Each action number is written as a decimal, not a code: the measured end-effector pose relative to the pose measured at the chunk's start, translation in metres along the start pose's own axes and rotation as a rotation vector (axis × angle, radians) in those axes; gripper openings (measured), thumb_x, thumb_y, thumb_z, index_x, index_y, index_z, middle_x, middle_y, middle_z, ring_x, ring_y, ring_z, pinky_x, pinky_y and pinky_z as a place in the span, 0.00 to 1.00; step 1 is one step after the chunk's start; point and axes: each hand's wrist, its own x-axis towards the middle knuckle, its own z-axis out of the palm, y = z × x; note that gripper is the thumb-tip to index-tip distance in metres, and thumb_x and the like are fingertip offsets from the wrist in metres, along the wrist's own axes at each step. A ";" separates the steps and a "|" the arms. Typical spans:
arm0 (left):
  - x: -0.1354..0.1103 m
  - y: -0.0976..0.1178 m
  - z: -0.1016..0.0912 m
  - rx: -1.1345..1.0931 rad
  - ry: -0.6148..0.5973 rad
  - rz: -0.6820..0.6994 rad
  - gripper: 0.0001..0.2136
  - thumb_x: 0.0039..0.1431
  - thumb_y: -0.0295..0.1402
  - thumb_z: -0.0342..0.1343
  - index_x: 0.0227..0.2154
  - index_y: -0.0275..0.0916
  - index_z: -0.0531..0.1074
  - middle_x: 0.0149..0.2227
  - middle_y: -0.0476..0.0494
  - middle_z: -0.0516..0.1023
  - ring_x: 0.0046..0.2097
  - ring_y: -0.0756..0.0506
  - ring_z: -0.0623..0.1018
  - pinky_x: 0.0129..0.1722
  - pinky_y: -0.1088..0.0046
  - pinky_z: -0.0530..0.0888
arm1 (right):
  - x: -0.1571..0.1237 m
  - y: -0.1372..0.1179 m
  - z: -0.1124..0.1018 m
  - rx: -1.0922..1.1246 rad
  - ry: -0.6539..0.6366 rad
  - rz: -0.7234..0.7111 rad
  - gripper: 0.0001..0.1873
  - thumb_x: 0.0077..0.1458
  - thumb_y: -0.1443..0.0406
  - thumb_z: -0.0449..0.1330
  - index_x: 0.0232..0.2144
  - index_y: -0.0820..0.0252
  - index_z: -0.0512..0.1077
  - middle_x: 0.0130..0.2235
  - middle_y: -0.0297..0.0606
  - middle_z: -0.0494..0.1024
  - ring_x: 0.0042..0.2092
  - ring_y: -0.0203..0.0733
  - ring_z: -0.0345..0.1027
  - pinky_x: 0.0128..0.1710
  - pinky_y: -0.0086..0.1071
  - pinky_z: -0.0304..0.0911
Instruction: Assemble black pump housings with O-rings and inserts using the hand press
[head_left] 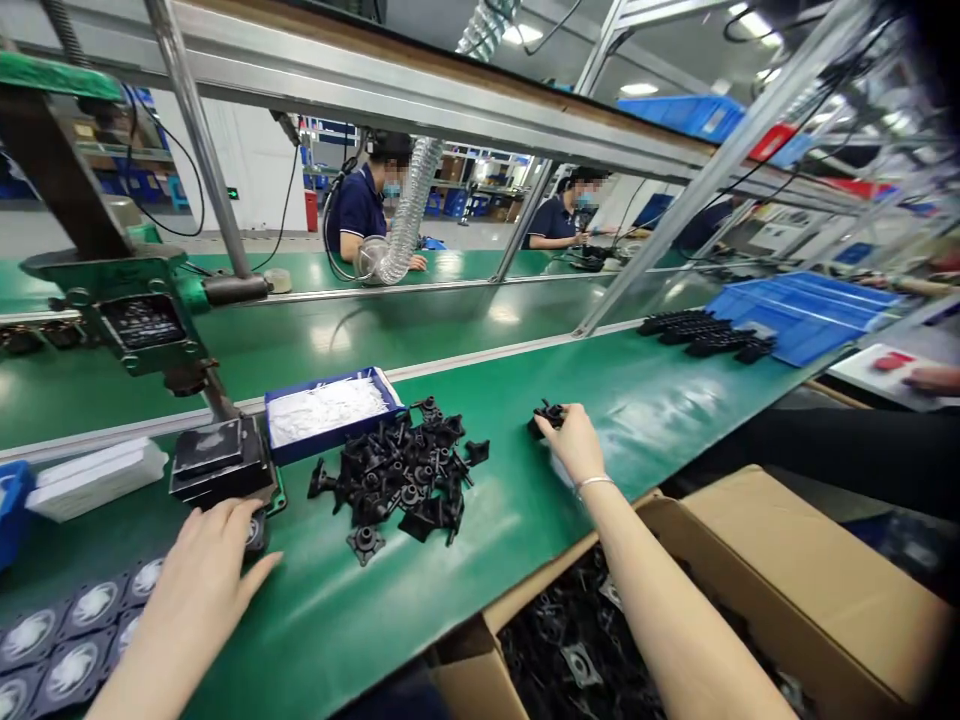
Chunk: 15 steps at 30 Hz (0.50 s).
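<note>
My right hand [576, 442] pinches a small black plastic part [550, 414] just above the green work surface [517, 530]. My left hand [206, 570] reaches to the foot of the hand press [223, 460], with fingers stretched and thumb spread apart. Between that thumb and the fingers a dark square fan piece [256, 535] shows partly, touching or nearly touching the fingers. A loose pile of black plastic parts [405, 475] lies between my two hands. Under and left of my left wrist, rows of square fan frames with white centres [94, 605] lie flat.
A blue tray of white strips [326, 410] stands behind the pile. A white block [97, 478] lies beside the press. An open cardboard box [795, 570] with black parts stands below the front edge. Black stacks [705, 332] and a blue bin [802, 310] are far right. Co-workers [367, 210] sit opposite.
</note>
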 end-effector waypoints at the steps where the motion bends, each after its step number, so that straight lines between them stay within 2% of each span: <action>1: -0.002 -0.007 0.004 0.018 -0.024 0.011 0.21 0.60 0.47 0.47 0.46 0.37 0.70 0.45 0.31 0.78 0.46 0.29 0.78 0.54 0.40 0.69 | 0.012 0.008 -0.002 -0.006 -0.001 0.014 0.21 0.53 0.64 0.62 0.47 0.70 0.65 0.46 0.63 0.74 0.49 0.60 0.70 0.49 0.48 0.65; 4: 0.000 -0.020 0.013 0.027 -0.062 0.047 0.19 0.59 0.44 0.46 0.45 0.37 0.71 0.44 0.30 0.80 0.46 0.28 0.79 0.57 0.38 0.65 | 0.036 0.011 -0.011 0.013 0.018 0.000 0.27 0.52 0.65 0.63 0.52 0.77 0.62 0.53 0.72 0.67 0.55 0.65 0.64 0.53 0.53 0.61; 6: 0.004 -0.023 0.018 0.007 -0.079 0.062 0.19 0.58 0.42 0.45 0.44 0.37 0.72 0.43 0.31 0.81 0.45 0.29 0.80 0.58 0.39 0.65 | 0.037 0.003 -0.015 0.059 0.018 -0.085 0.30 0.54 0.65 0.61 0.56 0.77 0.60 0.58 0.73 0.60 0.59 0.65 0.59 0.55 0.53 0.59; 8: 0.008 -0.024 0.023 -0.013 -0.081 0.081 0.19 0.59 0.44 0.45 0.43 0.38 0.73 0.42 0.32 0.81 0.44 0.30 0.80 0.59 0.40 0.65 | 0.024 -0.007 -0.011 0.131 -0.059 -0.224 0.28 0.55 0.65 0.60 0.57 0.70 0.63 0.60 0.63 0.63 0.58 0.57 0.62 0.55 0.47 0.62; 11: 0.007 -0.019 0.031 -0.020 -0.052 0.123 0.24 0.62 0.51 0.43 0.42 0.37 0.75 0.42 0.32 0.82 0.44 0.30 0.81 0.58 0.41 0.67 | -0.016 -0.015 0.011 0.257 -0.267 -0.419 0.22 0.53 0.65 0.61 0.51 0.59 0.71 0.53 0.44 0.74 0.50 0.45 0.71 0.47 0.36 0.69; 13: 0.002 -0.010 0.035 -0.020 -0.032 0.146 0.29 0.62 0.57 0.41 0.41 0.37 0.77 0.41 0.32 0.82 0.44 0.29 0.81 0.54 0.43 0.72 | -0.042 -0.013 0.032 0.333 -0.341 -0.476 0.18 0.53 0.64 0.61 0.47 0.57 0.74 0.49 0.40 0.77 0.47 0.42 0.73 0.44 0.34 0.71; 15: -0.006 0.002 0.036 -0.040 -0.036 0.171 0.31 0.61 0.60 0.42 0.43 0.38 0.77 0.41 0.33 0.82 0.45 0.30 0.81 0.50 0.48 0.76 | -0.058 -0.010 0.049 0.403 -0.336 -0.481 0.13 0.55 0.61 0.60 0.43 0.58 0.75 0.46 0.41 0.79 0.44 0.41 0.74 0.43 0.35 0.71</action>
